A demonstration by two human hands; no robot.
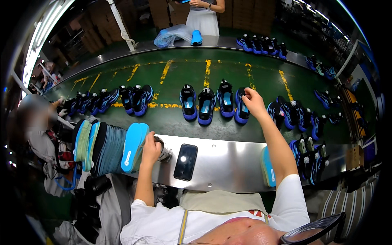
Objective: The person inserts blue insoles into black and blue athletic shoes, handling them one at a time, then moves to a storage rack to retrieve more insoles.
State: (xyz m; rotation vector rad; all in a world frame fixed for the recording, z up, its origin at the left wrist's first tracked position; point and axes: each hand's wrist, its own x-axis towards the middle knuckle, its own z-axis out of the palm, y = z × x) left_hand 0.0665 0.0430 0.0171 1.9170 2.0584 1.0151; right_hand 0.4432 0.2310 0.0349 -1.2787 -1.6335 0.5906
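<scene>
My left hand is closed at the right edge of a bright blue insole, which lies at the right end of a row of stacked insoles. My right arm reaches across the green belt. The curled fingers of my right hand grip the collar of a black and blue sports shoe, and the fingertips are partly hidden. Beside it stand three similar shoes: one close by, a middle one and a left one. Light blue shows inside them.
A black phone lies on the metal ledge, near a dark patterned cylinder. More insoles rest under my right arm. Shoes stand left and right along the belt. Across it stands another person.
</scene>
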